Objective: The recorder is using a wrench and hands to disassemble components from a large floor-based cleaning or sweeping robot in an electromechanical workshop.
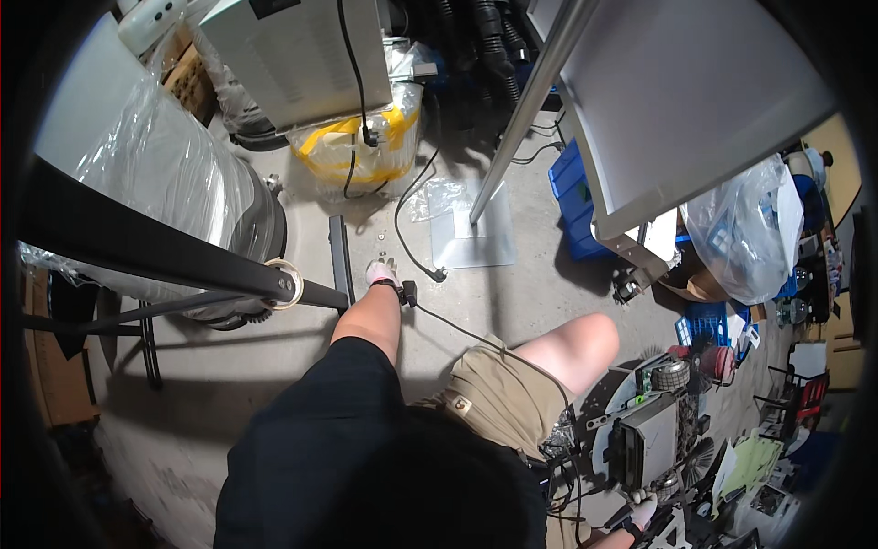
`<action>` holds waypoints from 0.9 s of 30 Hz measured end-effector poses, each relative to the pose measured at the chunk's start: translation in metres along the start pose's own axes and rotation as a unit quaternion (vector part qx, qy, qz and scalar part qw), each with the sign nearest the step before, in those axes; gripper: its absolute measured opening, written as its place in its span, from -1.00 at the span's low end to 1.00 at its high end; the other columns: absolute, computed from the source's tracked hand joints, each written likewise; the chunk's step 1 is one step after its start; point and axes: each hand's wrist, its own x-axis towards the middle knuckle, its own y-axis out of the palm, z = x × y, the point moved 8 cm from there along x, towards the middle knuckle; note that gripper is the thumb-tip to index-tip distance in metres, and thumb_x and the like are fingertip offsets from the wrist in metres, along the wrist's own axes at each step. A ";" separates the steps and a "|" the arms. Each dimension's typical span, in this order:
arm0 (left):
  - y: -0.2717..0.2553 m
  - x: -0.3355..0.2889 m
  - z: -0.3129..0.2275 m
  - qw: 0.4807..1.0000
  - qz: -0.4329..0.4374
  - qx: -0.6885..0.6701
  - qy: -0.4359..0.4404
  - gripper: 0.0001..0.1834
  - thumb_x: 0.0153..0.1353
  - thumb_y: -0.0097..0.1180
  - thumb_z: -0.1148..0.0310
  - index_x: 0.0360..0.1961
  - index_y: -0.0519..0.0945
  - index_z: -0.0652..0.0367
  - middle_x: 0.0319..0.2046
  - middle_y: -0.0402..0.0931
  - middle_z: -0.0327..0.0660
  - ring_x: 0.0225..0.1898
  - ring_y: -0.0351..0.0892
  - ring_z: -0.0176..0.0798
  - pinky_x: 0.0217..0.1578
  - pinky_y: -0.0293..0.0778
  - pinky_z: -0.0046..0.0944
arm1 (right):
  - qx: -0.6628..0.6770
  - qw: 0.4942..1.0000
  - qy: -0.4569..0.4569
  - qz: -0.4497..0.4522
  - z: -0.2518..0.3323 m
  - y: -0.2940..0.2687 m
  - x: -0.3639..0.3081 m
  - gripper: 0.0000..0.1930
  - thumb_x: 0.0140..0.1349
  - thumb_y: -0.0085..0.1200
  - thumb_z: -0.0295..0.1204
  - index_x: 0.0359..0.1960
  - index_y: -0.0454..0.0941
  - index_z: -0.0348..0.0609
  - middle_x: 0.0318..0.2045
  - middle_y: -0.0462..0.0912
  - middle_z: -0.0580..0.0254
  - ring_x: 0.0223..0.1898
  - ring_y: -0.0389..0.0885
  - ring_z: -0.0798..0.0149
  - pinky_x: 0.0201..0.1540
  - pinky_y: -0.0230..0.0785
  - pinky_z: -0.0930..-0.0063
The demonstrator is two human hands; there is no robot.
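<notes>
My left hand (pixel 380 272), in a pale glove, reaches forward and down to the concrete floor (pixel 512 293). Its fingertips are beside the end of a black metal bar (pixel 339 256), and a few tiny bits of hardware (pixel 380 237) lie just beyond them. Whether it pinches anything is too small to tell. A black plug (pixel 409 293) on a cable lies right of the wrist. My right hand (pixel 642 509), also gloved, is low at the right by a partly opened wheeled machine (pixel 645 430); its grip is hidden. My bare knee (pixel 581 343) rests between them.
A roll of tape (pixel 285 282) hangs on a black frame rail at the left, in front of a plastic-wrapped drum (pixel 183 183). A silver pole (pixel 526 101) stands on a square base plate (pixel 476 233). Blue crates (pixel 572 197), a full plastic bag (pixel 745 233) and clutter crowd the right.
</notes>
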 end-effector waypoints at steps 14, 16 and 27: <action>0.141 -0.123 -0.059 0.790 0.203 -0.544 -0.198 -0.64 0.28 -0.10 0.18 0.04 0.50 0.01 -0.01 0.49 -0.22 -0.01 0.48 -0.25 -0.02 0.38 -0.19 | -0.066 0.997 0.010 -0.048 0.034 0.033 -0.094 -0.84 0.26 -0.21 -0.40 -0.39 0.45 -0.08 -0.76 0.19 0.41 -0.80 0.06 0.44 -0.80 -0.05 0.55; 0.106 -0.188 -0.212 0.719 0.275 -0.571 -0.285 -0.63 0.27 -0.04 0.09 0.00 0.53 0.02 -0.17 0.58 -0.27 -0.16 0.57 -0.36 -0.20 0.49 -0.23 | -0.069 0.994 -0.037 -0.082 0.075 -0.007 -0.135 -0.82 0.28 -0.22 -0.38 -0.38 0.46 -0.07 -0.75 0.20 0.41 -0.80 0.05 0.45 -0.80 -0.05 0.56; -0.152 -0.568 -0.658 0.526 0.582 -0.200 0.587 -0.46 0.22 0.09 0.03 0.07 0.50 0.23 -0.11 0.54 0.08 0.02 0.52 0.04 0.11 0.38 -0.08 | -0.071 0.982 -0.165 -0.059 0.122 0.195 -0.234 -0.55 0.43 -0.27 -0.34 0.32 0.23 -0.13 0.26 0.40 0.19 0.17 0.48 0.37 -0.10 0.54 0.65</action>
